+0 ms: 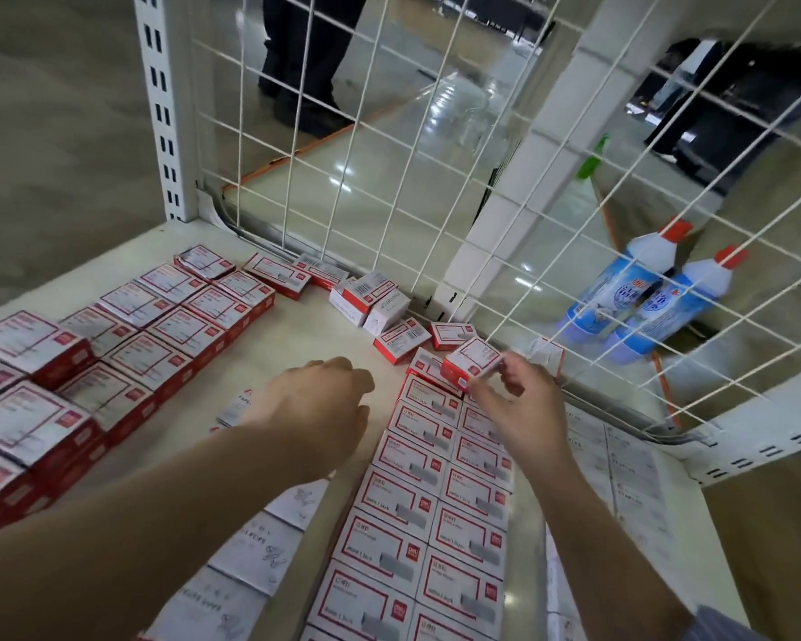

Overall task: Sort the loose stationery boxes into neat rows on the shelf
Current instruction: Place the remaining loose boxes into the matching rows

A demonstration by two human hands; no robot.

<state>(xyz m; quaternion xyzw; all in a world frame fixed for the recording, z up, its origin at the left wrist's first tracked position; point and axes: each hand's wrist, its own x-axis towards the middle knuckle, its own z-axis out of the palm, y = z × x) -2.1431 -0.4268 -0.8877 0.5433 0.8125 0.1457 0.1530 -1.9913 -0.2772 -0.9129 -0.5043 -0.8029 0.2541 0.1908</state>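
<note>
My right hand (514,400) pinches a small red-and-white stationery box (470,360), tilted just above the far end of a double row of matching boxes (431,511). My left hand (315,409) hovers over the white shelf (297,344) with fingers loosely curled, holding nothing. Several loose boxes (380,303) lie jumbled against the wire back grid. Larger red boxes (126,344) stand in rows at the left. A column of white boxes (250,548) runs under my left forearm.
A white wire grid (435,145) closes the shelf's back, with a slotted upright (160,104) at the left corner. Behind the grid stand two blue cleaner bottles (639,298) on a glossy floor, and a person's dark legs (306,62). More white boxes (620,464) lie at the right.
</note>
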